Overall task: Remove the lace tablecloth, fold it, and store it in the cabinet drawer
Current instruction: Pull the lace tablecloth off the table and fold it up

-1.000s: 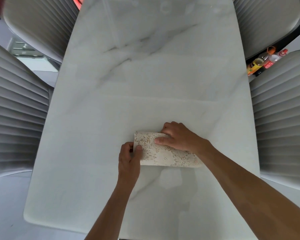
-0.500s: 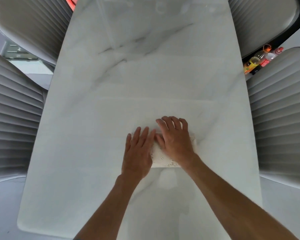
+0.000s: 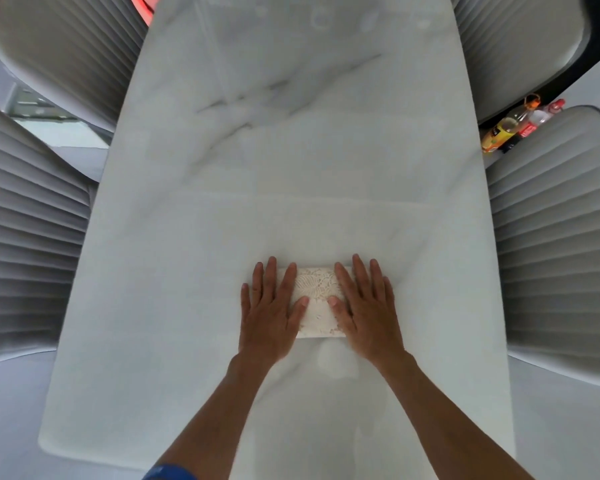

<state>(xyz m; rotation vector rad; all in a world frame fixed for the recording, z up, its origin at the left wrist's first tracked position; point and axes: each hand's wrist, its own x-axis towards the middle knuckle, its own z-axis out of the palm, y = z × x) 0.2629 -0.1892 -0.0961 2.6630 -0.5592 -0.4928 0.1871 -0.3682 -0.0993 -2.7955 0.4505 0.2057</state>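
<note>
A cream lace tablecloth (image 3: 317,301), folded into a small flat rectangle, lies on the long white marble-patterned table (image 3: 291,150) just below the middle of the frame. The left hand (image 3: 272,310) lies flat on the packet's left end, its fingers straight and slightly spread, pointing toward the top of the frame, with the thumb tip resting on the lace. The right hand (image 3: 366,306) mirrors it on the right end, palm down, fingers straight and a little apart, thumb tip also on the lace. The two thumbs nearly meet over the packet's middle, and a strip of patterned lace shows between the hands. Both bare forearms reach in from the bottom edge of the frame. Grey ribbed upholstered chairs (image 3: 28,237) stand along the left and right sides of the table, with two more at the upper corners. At the upper right, in the gap between chairs, several plastic bottles (image 3: 515,128) with orange and red caps stand together on the floor.
</note>
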